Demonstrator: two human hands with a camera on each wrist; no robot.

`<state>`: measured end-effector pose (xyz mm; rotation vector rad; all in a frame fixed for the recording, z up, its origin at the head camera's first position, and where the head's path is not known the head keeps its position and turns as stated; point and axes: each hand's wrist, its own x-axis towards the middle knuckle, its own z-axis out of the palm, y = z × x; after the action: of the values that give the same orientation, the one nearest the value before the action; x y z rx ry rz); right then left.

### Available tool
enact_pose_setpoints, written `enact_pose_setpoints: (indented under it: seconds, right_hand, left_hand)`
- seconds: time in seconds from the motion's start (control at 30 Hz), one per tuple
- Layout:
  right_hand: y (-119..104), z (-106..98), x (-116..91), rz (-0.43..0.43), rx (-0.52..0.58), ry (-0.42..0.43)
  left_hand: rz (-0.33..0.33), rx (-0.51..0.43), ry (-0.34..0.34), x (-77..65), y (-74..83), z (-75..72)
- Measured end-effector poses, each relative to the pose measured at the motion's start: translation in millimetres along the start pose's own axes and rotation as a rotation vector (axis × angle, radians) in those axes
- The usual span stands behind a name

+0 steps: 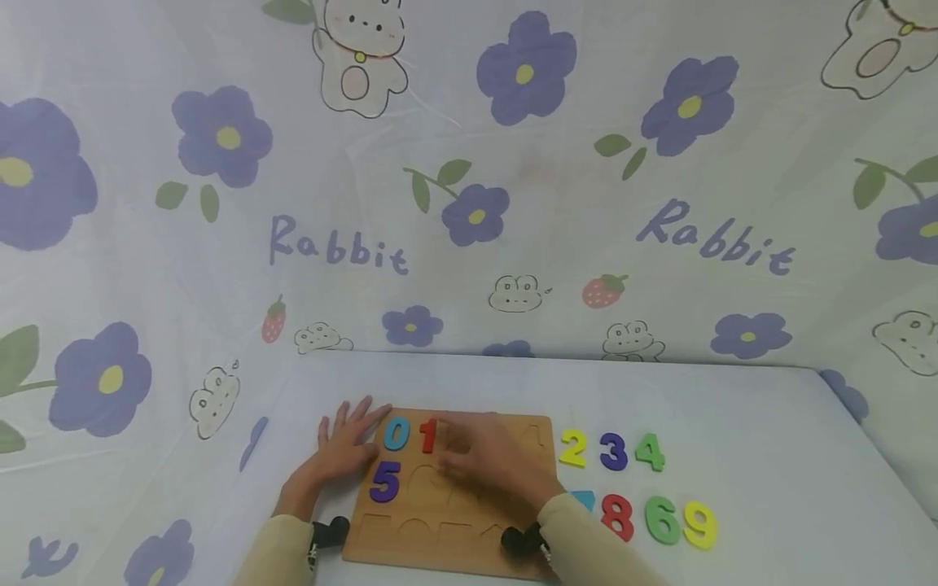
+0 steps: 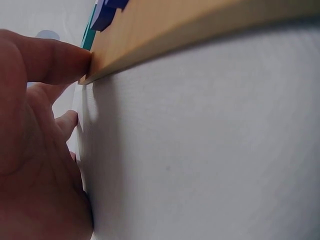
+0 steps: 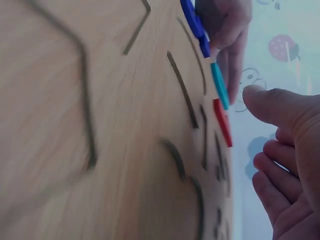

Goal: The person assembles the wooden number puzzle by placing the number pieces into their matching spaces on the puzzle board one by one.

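Note:
My left hand (image 1: 344, 443) rests at the left edge of a wooden number board (image 1: 418, 551), its fingers spread; in the left wrist view the thumb (image 2: 65, 62) touches the board's corner. On the board sit a blue 0 (image 1: 396, 434), a red 1 (image 1: 428, 436) and a purple 5 (image 1: 384, 482). Over the board's upper middle, just right of the red 1, hovers my right hand (image 1: 489, 456). The right wrist view shows its thumb (image 3: 275, 105) apart from loosely bent fingers, with nothing between them. This hand covers part of the board's recesses.
Right of the board lie a yellow 2 (image 1: 574, 448), purple 3 (image 1: 613, 452) and green 4 (image 1: 650, 452). Nearer are a blue 7 (image 1: 584, 499), partly behind the right sleeve, a red 8 (image 1: 617, 518), green 6 (image 1: 663, 521) and yellow 9 (image 1: 699, 525). A patterned cloth (image 1: 469, 277) hangs behind the white table (image 1: 791, 456).

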<state>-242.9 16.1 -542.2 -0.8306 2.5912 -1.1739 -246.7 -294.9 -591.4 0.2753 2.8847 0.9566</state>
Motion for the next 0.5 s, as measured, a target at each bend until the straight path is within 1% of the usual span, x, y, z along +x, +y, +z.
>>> enact_pose_setpoints:
  seconds: [0.07,0.17,0.3,0.4,0.5]
  right_hand:
    - [-0.3,-9.7,-11.7,0.006,0.012,-0.011]
    - [3.0,-24.1,-32.1,-0.005,-0.027,-0.005]
    - [11.3,-44.0,-64.1,-0.074,-0.099,0.033]
    - [19.7,-59.1,-91.6,-0.089,-0.115,0.058]
    - [28.4,-75.4,-119.6,-0.086,-0.138,0.079]
  left_hand:
    - [0.004,-0.012,-0.002,-3.0,4.8,-2.1]
    - [-0.006,-0.019,-0.017,-6.7,13.0,-6.6]
    - [-0.041,-0.008,-0.049,-7.7,19.4,-11.3]
    - [-0.049,-0.002,-0.056,-7.3,17.9,-12.2]
    - [-0.042,0.018,-0.045,-4.9,13.5,-9.0]
